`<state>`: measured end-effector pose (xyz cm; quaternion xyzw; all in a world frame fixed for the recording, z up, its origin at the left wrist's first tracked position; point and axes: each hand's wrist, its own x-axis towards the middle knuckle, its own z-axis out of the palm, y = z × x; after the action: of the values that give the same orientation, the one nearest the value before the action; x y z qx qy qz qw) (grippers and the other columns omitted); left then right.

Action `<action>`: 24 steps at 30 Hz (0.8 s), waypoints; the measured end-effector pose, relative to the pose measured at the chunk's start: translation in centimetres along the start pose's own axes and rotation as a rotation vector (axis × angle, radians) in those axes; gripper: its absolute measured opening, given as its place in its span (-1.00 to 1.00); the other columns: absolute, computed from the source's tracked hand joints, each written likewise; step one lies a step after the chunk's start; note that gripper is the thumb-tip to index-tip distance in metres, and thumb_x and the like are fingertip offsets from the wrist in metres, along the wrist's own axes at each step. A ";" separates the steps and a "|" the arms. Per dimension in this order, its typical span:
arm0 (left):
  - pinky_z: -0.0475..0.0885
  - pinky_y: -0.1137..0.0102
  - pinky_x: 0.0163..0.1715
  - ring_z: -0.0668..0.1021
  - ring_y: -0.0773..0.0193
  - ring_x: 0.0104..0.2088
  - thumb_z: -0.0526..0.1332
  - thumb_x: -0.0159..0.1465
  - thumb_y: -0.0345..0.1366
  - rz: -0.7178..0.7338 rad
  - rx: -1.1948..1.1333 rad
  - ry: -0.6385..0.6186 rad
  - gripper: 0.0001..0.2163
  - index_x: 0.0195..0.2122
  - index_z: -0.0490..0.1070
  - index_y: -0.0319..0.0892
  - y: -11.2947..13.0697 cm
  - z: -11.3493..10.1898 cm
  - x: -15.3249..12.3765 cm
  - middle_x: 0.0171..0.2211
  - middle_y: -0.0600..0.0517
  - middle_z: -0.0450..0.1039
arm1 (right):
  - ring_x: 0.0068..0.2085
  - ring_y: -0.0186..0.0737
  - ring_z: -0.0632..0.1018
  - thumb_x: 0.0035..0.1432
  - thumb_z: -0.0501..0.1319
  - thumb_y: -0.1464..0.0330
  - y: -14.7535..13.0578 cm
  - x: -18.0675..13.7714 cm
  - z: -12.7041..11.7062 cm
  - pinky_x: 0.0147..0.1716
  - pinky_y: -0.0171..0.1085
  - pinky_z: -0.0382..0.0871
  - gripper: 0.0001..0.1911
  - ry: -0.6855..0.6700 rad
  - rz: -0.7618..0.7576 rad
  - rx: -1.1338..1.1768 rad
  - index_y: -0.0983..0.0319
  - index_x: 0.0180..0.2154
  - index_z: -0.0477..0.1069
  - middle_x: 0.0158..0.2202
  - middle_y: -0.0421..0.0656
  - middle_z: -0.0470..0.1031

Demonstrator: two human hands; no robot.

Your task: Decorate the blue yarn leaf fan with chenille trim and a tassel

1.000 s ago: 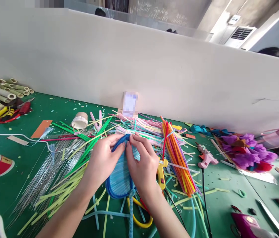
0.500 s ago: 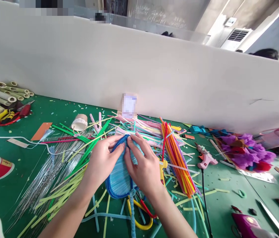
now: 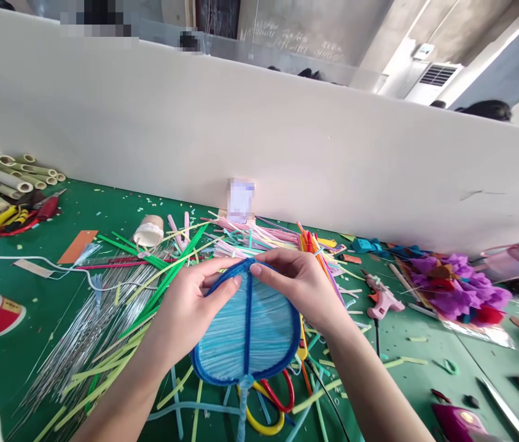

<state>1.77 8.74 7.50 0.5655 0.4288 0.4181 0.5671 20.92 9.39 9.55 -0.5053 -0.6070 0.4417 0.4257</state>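
A blue hand fan (image 3: 226, 337), apparently made of pipe cleaners, is held up in the middle of the head view. It has a dark blue rim, a dark central rib, light blue filling and a twisted light blue handle pointing down. My left hand (image 3: 190, 301) pinches the rim at the upper left. Close beside it, my right hand (image 3: 298, 285) grips the top edge with thumb and fingers near the rib. Yellow-and-red-handled scissors (image 3: 282, 393) lie partly hidden beneath the fan.
Loose wires and yellow-green strips (image 3: 102, 362) cover the table's left side. A pink glue gun (image 3: 384, 301) and purple craft pieces (image 3: 462, 282) lie right. A paper cup (image 3: 5, 316), pliers (image 3: 5, 218) and bamboo tubes (image 3: 15, 175) stand left. A white partition (image 3: 259, 135) rises behind.
My right hand has moved outward to the right along the top. The fan has turned so its whole face shows, where before its right side was covered.
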 end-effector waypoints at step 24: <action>0.47 0.50 -0.43 0.65 0.27 -0.36 0.30 0.30 -0.11 0.079 0.128 -0.092 -0.81 -0.15 0.43 -0.06 3.9 -0.9 -0.7 -0.38 0.10 0.63 | -0.33 -0.25 0.57 0.17 0.34 0.27 -2.3 -1.4 0.6 -0.39 -0.26 0.42 -0.86 0.052 -0.189 -0.076 0.20 -0.26 0.53 -0.33 -0.19 0.59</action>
<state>0.73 8.38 11.39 0.6358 0.4054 0.3856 0.5317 20.02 7.68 11.53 -0.4728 -0.6570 0.3628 0.4617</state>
